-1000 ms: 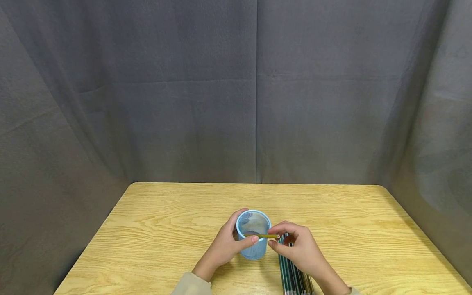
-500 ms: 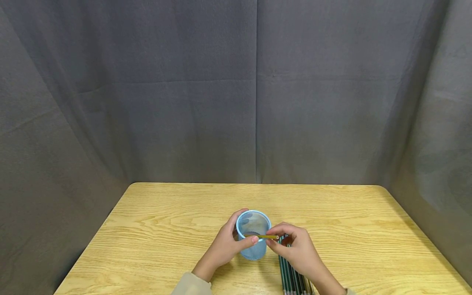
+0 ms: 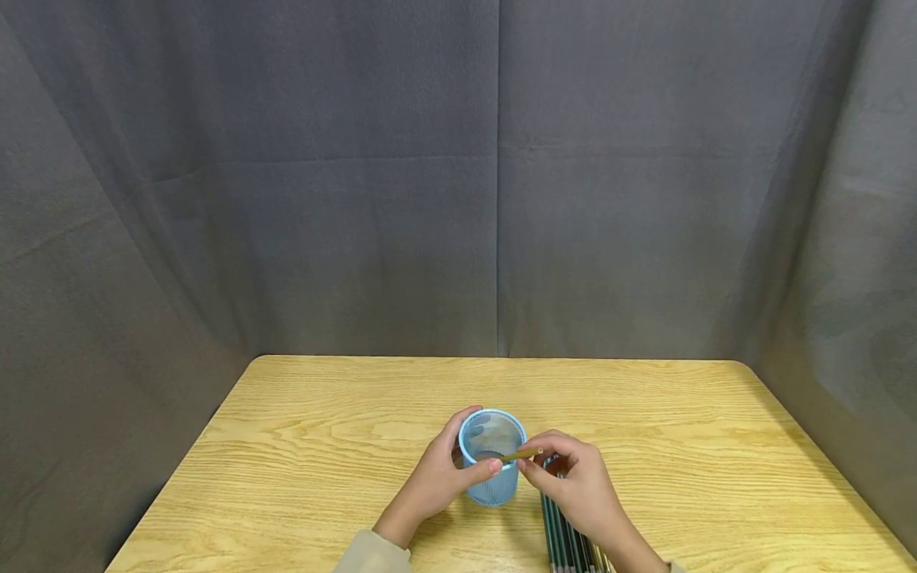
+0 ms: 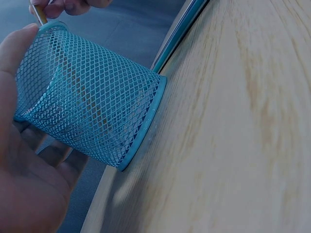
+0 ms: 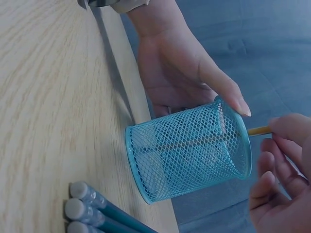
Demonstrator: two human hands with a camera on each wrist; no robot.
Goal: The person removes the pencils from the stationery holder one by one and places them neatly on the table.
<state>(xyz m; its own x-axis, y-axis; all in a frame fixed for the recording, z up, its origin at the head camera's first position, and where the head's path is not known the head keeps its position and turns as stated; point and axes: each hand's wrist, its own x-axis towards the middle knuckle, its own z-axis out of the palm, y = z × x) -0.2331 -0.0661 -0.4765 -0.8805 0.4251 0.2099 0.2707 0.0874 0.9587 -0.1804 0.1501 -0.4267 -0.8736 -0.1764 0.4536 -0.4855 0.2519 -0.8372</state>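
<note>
A light-blue wire-mesh pencil cup (image 3: 493, 489) stands upright on the table. My left hand (image 3: 446, 471) holds it from the left, thumb at the rim and fingers round the far side. With fingertips and thumb, my right hand (image 3: 573, 476) pinches the top end of a yellow pencil (image 5: 259, 130) just above the rim. Through the mesh in the right wrist view, the pencil's shaft runs down inside the cup. Right of the cup lies a row of dark green pencils (image 3: 560, 535), partly hidden under the right hand.
White eraser ends of several green pencils (image 5: 83, 209) show close to the cup's base in the right wrist view. The wood-grain table (image 3: 344, 422) is bounded by grey curtains (image 3: 372, 239) at the back and both sides.
The outer end of the yellow pencil has tipped up slightly, and less of its shaft shows across the cup's mouth. My right hand has shifted a little left; the left hand and cup stay put.
</note>
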